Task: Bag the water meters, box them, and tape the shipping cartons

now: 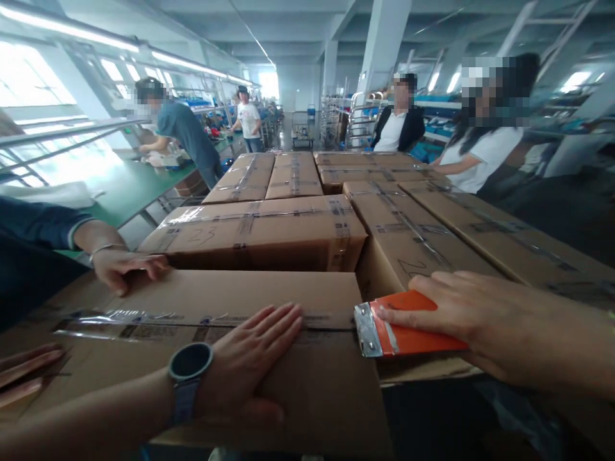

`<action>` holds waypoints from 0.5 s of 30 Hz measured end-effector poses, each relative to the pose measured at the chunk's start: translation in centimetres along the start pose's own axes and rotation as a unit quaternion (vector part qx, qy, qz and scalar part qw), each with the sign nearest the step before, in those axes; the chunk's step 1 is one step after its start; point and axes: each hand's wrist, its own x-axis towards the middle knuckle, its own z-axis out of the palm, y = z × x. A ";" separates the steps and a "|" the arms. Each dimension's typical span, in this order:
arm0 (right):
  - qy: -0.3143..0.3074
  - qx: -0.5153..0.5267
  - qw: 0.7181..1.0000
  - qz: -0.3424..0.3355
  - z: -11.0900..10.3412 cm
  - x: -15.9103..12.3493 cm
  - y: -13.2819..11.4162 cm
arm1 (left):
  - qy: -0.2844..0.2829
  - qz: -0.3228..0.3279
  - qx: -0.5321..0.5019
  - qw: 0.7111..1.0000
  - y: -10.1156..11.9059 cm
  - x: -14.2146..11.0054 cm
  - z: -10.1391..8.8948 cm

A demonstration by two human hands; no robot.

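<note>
My left hand [252,362], with a dark round watch on the wrist, lies flat across the top of the nearest cardboard box [331,378]. Its fingers are stretched out beside the seam where the flaps meet. Clear printed tape [144,326] covers the left part of that seam. My right hand [461,317] grips an orange tape dispenser [408,323], whose metal end meets the box's right edge at the seam. A co-worker's hand [127,266] with a bracelet rests on the box's far left edge. Another hand [29,371] shows at the left border.
Beyond the near box stand several taped boxes, among them one marked 23 [259,230] and a long one [394,224] to its right. A green workbench [115,192] runs along the left. Several people stand around: one person [485,147] at the right is beside the boxes.
</note>
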 end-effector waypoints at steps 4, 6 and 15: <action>0.096 -0.050 0.994 0.013 1.1 -4.0 1.0 | -0.044 0.106 -0.043 0.993 2.3 7.3 0.1; 0.133 -0.078 0.988 0.025 1.4 -5.8 1.2 | -0.052 0.142 -0.057 0.987 2.9 9.7 0.1; 0.101 -0.051 0.992 0.059 0.0 -9.4 -0.2 | -0.040 0.224 -0.017 0.974 3.7 14.6 0.7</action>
